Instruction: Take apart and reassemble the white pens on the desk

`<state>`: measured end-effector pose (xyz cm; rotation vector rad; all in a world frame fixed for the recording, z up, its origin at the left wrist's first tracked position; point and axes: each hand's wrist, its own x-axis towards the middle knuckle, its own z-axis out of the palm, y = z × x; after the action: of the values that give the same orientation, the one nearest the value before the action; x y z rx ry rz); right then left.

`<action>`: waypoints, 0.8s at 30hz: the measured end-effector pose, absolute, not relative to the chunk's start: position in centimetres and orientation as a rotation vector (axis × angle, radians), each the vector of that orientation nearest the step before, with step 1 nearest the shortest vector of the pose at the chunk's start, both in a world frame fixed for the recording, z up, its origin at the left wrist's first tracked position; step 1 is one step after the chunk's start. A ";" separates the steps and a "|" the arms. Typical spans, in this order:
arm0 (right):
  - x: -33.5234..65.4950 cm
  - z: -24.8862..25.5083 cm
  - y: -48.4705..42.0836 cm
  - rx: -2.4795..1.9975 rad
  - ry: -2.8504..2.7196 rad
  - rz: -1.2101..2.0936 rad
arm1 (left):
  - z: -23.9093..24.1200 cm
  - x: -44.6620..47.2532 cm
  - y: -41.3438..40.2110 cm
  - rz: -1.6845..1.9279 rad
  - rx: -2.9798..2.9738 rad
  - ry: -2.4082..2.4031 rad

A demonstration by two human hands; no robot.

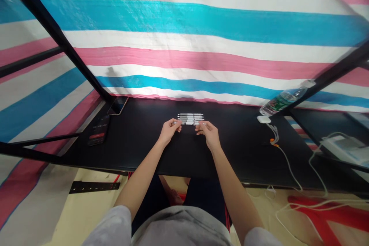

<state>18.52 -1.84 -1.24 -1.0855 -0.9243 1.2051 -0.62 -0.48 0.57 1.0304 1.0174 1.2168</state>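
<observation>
Several white pens [190, 117] with grey parts lie side by side in a neat stack of rows on the black table [138, 138]. At the near side of this row, the closest pen [188, 123] runs left to right between my hands. My left hand [169, 131] pinches its left end between thumb and fingers. Its right end is pinched by my right hand [210, 133]. Whether this pen touches the table or is slightly raised, I cannot tell.
At the table's left lie a phone [118, 105] and another phone with a lit timer [98, 130]. On the right, a clear water bottle [284, 100] leans near a black frame post, beside a white charger [263, 119] with cables. Striped sheeting [184, 57] hangs behind.
</observation>
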 end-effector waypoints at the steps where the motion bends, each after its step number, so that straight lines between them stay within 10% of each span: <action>1: 18.5 -1.2 -1.8 -1.089 -0.922 1.200 | 0.6 -0.6 -0.5 1.215 1.038 1.024; 24: 18.5 -0.8 -1.9 -1.084 -0.856 1.163 | 0.2 -0.7 -0.1 1.293 0.977 1.054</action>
<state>18.55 -1.92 -0.83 -1.0845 -0.8565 1.1634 -0.70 -0.11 0.15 0.9770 1.0545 1.2932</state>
